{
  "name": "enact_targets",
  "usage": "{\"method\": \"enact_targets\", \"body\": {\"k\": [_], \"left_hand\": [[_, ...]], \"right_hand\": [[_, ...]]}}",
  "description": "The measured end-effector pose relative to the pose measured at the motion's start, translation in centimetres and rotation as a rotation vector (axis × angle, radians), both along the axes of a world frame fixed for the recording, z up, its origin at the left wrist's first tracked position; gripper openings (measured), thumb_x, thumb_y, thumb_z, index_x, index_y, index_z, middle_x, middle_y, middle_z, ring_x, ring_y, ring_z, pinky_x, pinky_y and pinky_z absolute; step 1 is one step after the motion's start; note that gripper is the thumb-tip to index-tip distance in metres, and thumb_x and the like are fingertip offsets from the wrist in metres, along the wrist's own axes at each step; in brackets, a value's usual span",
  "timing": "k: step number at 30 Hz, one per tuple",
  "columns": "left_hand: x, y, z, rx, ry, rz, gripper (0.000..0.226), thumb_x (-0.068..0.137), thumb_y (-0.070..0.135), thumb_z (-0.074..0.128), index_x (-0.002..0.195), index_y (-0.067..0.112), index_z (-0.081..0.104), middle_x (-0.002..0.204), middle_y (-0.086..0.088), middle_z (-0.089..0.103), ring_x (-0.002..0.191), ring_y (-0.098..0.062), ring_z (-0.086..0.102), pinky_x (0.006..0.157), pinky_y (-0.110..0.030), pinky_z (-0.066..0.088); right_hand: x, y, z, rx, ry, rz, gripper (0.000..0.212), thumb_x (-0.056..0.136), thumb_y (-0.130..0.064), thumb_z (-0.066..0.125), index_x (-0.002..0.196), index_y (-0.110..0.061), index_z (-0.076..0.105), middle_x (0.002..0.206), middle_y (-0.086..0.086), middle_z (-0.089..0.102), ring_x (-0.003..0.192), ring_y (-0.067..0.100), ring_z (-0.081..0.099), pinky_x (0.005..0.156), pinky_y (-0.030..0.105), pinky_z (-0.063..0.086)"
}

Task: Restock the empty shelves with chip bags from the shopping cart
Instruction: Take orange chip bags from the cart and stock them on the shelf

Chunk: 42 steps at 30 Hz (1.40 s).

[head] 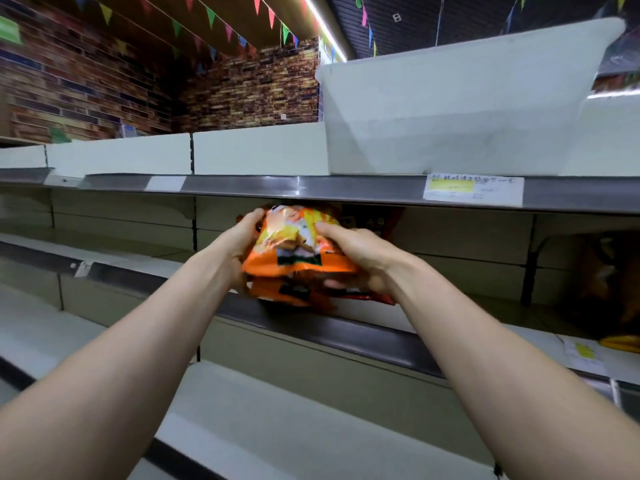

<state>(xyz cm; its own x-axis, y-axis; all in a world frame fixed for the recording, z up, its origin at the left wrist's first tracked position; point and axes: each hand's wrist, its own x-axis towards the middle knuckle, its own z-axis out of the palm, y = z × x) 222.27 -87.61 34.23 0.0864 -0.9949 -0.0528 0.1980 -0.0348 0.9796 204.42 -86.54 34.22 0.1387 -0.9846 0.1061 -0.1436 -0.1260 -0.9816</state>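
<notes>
Two hands clasp the orange chip bag (pixel 294 244) from either side, I judge to steady it level as it goes onto the shelf (pixel 346 327). It sits just above that shelf's front edge, on a second bag (pixel 291 292). My left hand (pixel 242 237) curls round its left end. My right hand (pixel 360 251) closes fingers over the top, thumb beneath.

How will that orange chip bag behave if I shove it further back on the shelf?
The orange chip bag looks puffy and crinkled under the left hand and right hand, so probably light and soft, denting rather than stiff. Its glossy film likely slides easily on the shelf. Chips inside are probably fragile; push gently.
</notes>
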Motion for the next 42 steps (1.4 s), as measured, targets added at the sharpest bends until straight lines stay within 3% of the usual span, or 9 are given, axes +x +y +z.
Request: {"method": "enact_targets", "body": {"k": [5, 12, 16, 22, 28, 30, 34, 36, 42], "left_hand": [[-3.9, 3.6, -1.5, 0.012, 0.014, -0.031, 0.034, 0.093, 0.047, 0.058, 0.090, 0.014, 0.063, 0.067, -0.011, 0.070, 0.055, -0.026, 0.067, 0.047, -0.036, 0.056], [-10.3, 6.2, -3.7, -0.068, 0.093, 0.014, 0.007, 0.087, 0.018, 0.066, 0.089, 0.016, 0.059, 0.096, -0.010, 0.063, 0.094, -0.032, 0.062, 0.088, -0.053, 0.053], [-13.8, 7.0, -6.5, -0.274, 0.030, 0.096, 0.002, 0.092, 0.020, 0.063, 0.093, 0.020, 0.064, 0.102, -0.011, 0.070, 0.097, -0.028, 0.066, 0.081, -0.043, 0.056], [-16.8, 7.9, -6.9, -0.412, -0.032, 0.180, 0.023, 0.074, 0.029, 0.080, 0.087, 0.028, 0.061, 0.114, -0.011, 0.064, 0.095, -0.025, 0.067, 0.084, -0.046, 0.058], [-17.4, 6.7, -6.7, -0.341, -0.025, 0.211, 0.019, 0.085, 0.013, 0.065, 0.103, 0.016, 0.059, 0.105, -0.010, 0.061, 0.083, -0.022, 0.063, 0.073, -0.035, 0.056], [-18.5, 6.5, -5.9, -0.278, -0.045, 0.109, 0.038, 0.086, 0.017, 0.068, 0.119, 0.008, 0.052, 0.104, -0.009, 0.060, 0.080, -0.021, 0.062, 0.067, -0.032, 0.055], [-20.9, 5.8, -5.3, -0.235, -0.214, 0.010, 0.099, 0.073, 0.042, 0.082, 0.147, 0.020, 0.019, 0.137, -0.006, 0.046, 0.122, -0.029, 0.051, 0.099, -0.051, 0.047], [-21.8, 5.5, -5.4, -0.237, -0.247, 0.017, 0.114, 0.073, 0.039, 0.083, 0.153, 0.021, 0.003, 0.145, -0.010, 0.040, 0.130, -0.032, 0.045, 0.106, -0.049, 0.042], [-23.8, 4.0, -5.1, -0.355, -0.331, 0.018, 0.092, 0.079, 0.024, 0.078, 0.149, 0.017, 0.019, 0.136, -0.012, 0.047, 0.121, -0.032, 0.051, 0.101, -0.040, 0.044]], "right_hand": [[-3.9, 4.2, 0.6, 0.046, -0.015, -0.008, 0.037, 0.089, -0.048, 0.063, 0.104, -0.013, 0.062, 0.080, 0.005, 0.066, 0.060, 0.014, 0.066, 0.040, 0.021, 0.048], [-11.2, 8.5, 0.4, 0.066, -0.072, -0.031, 0.033, 0.087, -0.047, 0.065, 0.101, -0.017, 0.065, 0.073, 0.002, 0.071, 0.058, 0.012, 0.068, 0.040, 0.020, 0.048], [-14.0, 10.1, 0.0, 0.059, -0.060, -0.014, 0.031, 0.089, -0.048, 0.061, 0.095, -0.018, 0.067, 0.075, 0.002, 0.072, 0.059, 0.012, 0.067, 0.043, 0.020, 0.050], [-16.6, 10.8, -0.5, 0.034, -0.063, -0.035, 0.029, 0.090, -0.045, 0.060, 0.093, -0.017, 0.067, 0.075, 0.003, 0.073, 0.058, 0.012, 0.068, 0.047, 0.022, 0.054], [-19.5, 11.3, -0.9, 0.043, -0.148, -0.113, 0.029, 0.089, -0.046, 0.059, 0.095, -0.019, 0.067, 0.073, 0.002, 0.071, 0.062, 0.012, 0.069, 0.044, 0.023, 0.053], [-20.0, 11.4, -1.3, 0.051, -0.177, -0.144, 0.027, 0.092, -0.044, 0.057, 0.091, -0.019, 0.067, 0.071, 0.002, 0.071, 0.063, 0.013, 0.069, 0.044, 0.022, 0.052], [-21.3, 11.5, -2.4, 0.105, -0.230, -0.212, 0.031, 0.091, -0.044, 0.059, 0.102, -0.015, 0.064, 0.085, 0.010, 0.072, 0.082, 0.023, 0.070, 0.044, 0.025, 0.053], [-22.1, 11.7, -2.8, 0.119, -0.248, -0.235, 0.032, 0.091, -0.043, 0.059, 0.104, -0.014, 0.063, 0.082, 0.010, 0.073, 0.075, 0.022, 0.072, 0.045, 0.025, 0.053], [-24.6, 12.1, -3.4, 0.054, -0.316, -0.291, 0.028, 0.092, -0.042, 0.058, 0.102, -0.016, 0.064, 0.074, 0.007, 0.074, 0.069, 0.020, 0.072, 0.048, 0.026, 0.055]]}}
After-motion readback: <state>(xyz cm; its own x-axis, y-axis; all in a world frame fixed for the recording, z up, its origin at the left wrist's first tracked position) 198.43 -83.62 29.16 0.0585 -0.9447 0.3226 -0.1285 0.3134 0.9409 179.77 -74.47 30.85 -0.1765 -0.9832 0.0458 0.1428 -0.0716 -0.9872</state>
